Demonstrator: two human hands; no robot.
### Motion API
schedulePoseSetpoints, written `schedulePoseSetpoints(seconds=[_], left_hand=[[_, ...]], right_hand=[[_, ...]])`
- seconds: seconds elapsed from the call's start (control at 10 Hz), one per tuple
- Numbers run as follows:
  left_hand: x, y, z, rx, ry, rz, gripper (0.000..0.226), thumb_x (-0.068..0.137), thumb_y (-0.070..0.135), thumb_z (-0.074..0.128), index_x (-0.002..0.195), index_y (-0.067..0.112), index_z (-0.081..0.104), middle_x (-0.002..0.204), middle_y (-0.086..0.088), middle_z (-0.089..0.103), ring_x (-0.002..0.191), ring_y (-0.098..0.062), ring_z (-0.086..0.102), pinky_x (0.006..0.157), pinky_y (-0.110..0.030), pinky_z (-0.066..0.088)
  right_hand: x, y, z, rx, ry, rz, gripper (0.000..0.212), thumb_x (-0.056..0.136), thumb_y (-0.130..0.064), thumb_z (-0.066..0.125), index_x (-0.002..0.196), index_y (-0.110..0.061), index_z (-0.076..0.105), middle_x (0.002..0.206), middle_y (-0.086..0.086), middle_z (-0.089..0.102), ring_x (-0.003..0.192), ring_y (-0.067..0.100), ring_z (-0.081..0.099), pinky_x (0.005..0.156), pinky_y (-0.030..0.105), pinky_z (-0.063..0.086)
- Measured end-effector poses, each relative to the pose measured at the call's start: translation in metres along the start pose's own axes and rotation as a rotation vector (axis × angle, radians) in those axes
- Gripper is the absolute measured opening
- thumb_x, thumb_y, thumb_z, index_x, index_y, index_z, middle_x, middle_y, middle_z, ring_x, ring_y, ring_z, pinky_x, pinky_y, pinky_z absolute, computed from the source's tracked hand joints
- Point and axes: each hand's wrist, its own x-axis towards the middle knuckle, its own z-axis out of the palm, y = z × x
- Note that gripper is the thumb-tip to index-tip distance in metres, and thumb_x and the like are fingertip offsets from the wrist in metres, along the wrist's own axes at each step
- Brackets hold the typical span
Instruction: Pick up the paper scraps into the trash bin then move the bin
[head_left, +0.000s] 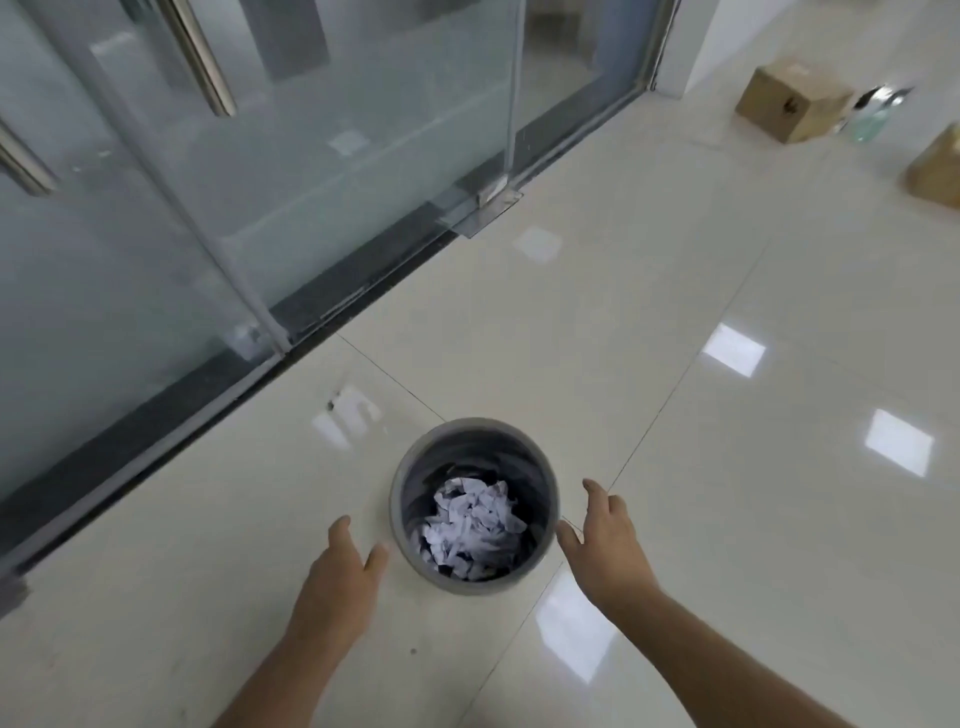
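Grey bin (415, 486) upright on the floor (675, 338), scraps (475, 525) inside, sits between both hands, left hand (337, 571) and right hand (605, 540) each an open grip, empty, flanking the rim, about equally near.

Grey trash bin (475, 582) holds white paper scraps (475, 525) on glossy cream floor tiles (727, 291); brown cardboard boxes (789, 98).

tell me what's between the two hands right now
The grey trash bin, with paper scraps inside, stands between the left hand and right hand in the head view.
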Motion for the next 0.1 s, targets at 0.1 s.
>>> schedulePoseSetpoints(seconds=[0.1], left_hand=[[-0.0467,0.0519,-0.0710,-0.060,-0.017,0.008,0.061,0.098,0.038,0.051,0.148,0.010,0.032,0.117,-0.026,0.070,0.105,-0.044,0.067,0.093,-0.050,0.055]], right_hand=[[-0.0275,-0.0618,-0.0713,0.031,0.043,-0.045,0.058,0.094,-0.033,0.052,0.144,-0.011,0.033,0.137,0.013,0.042,0.123,0.029,0.048,0.103,0.038,0.041]])
